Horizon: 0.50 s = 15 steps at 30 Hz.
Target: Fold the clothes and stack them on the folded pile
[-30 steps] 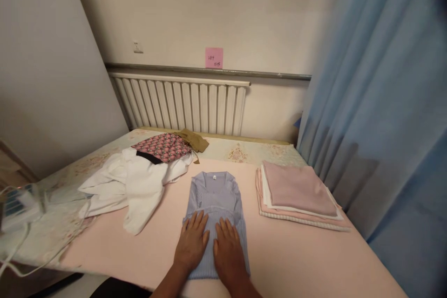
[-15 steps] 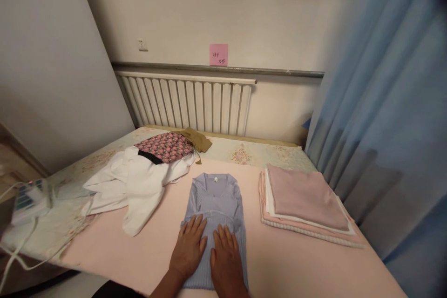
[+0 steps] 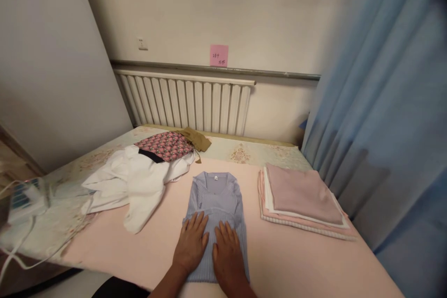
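Observation:
A light blue ribbed top (image 3: pixel 218 200) lies flat on the pink cloth (image 3: pixel 279 265), its sides and sleeves tucked into a narrow rectangle with the neckline at the far end. My left hand (image 3: pixel 191 244) rests palm down on its left half, fingers stretched out. Beside it, my right hand (image 3: pixel 228 251) lies flat on the right half, fingers also extended. Both palms hide part of the lower front. Neither hand grips the fabric.
To the right sits a stack of folded clothes (image 3: pixel 303 195), mauve on top. At left is a heap with a white garment (image 3: pixel 139 186), a pink patterned piece (image 3: pixel 165 144) and a brown one (image 3: pixel 195 138). A power strip (image 3: pixel 30 200) with cables lies far left; a blue curtain (image 3: pixel 366 125) hangs right.
Both hands stay flat on the blue top, having shifted very slightly. The camera view has tilted up a little, showing more of the picture frame on the wall.

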Each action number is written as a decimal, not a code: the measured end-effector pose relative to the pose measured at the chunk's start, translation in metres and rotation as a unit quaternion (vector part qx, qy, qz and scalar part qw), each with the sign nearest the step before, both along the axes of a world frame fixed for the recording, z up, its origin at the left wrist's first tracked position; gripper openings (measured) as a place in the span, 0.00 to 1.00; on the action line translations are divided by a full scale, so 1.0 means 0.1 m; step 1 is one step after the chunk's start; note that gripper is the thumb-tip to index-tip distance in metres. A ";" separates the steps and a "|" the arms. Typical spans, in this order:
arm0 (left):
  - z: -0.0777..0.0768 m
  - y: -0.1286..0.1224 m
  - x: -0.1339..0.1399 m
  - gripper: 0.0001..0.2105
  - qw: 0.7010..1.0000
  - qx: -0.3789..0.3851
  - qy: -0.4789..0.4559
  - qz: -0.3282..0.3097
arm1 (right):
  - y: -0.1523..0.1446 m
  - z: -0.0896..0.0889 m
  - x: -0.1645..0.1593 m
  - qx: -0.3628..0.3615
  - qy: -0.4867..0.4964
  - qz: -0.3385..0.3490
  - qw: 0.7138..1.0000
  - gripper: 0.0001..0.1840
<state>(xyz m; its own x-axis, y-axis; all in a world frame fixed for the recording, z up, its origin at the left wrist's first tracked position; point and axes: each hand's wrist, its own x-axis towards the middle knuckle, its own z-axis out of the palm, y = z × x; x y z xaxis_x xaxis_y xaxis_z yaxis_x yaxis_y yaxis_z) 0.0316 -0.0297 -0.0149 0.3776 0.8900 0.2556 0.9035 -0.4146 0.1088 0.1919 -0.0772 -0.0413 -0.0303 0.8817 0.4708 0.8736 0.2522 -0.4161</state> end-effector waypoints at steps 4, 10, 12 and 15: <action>-0.01 0.01 0.00 0.24 1.000 0.004 -0.004 0.000 | -0.01 0.02 -0.01 0.020 -0.021 -0.005 1.000 0.22; 0.00 0.00 0.02 0.24 1.000 -0.002 -0.012 0.000 | -0.04 0.11 0.01 0.017 -0.058 0.000 0.998 0.23; 0.01 0.00 0.03 0.24 1.000 -0.003 -0.015 0.003 | -0.05 0.15 0.02 0.012 -0.059 0.001 0.998 0.23; 0.01 0.00 0.03 0.24 1.000 -0.003 -0.017 0.003 | -0.06 0.19 0.01 0.004 -0.058 -0.002 0.998 0.23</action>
<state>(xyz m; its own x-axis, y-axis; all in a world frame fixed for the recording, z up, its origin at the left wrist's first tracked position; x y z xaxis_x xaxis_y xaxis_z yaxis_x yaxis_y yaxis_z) 0.0347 -0.0295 -0.0143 0.3638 0.8936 0.2628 0.9013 -0.4090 0.1430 0.1926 -0.0831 -0.0225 -0.0815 0.8785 0.4707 0.9167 0.2514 -0.3105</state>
